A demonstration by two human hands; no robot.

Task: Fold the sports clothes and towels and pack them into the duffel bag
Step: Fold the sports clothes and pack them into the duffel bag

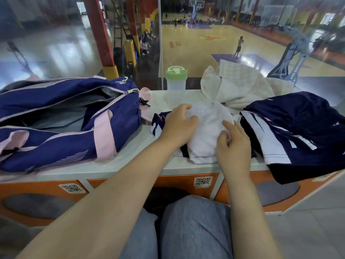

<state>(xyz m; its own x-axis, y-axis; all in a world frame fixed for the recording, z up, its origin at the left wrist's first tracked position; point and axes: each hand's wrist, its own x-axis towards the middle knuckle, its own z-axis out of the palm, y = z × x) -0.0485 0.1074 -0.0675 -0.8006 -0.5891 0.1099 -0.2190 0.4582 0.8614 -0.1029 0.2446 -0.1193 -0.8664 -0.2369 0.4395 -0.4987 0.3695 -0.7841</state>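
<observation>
A navy and pink duffel bag (61, 126) lies on the left of the white counter (119, 168), its zip open and grey lining showing. In the middle lies a white and navy sports shirt (205, 131), partly folded. My left hand (179, 126) presses flat on its left side. My right hand (233, 144) rests on its right edge with fingers curled on the cloth. A second navy and white garment (296, 128) is heaped at the right and hangs over the edge. A cream towel (240, 86) is piled behind.
A clear bottle with a green lid (176, 78) stands at the back of the counter against a glass pane. Orange lockers (173, 181) with QR stickers are below. My knees in grey trousers (186, 227) are close to the counter front.
</observation>
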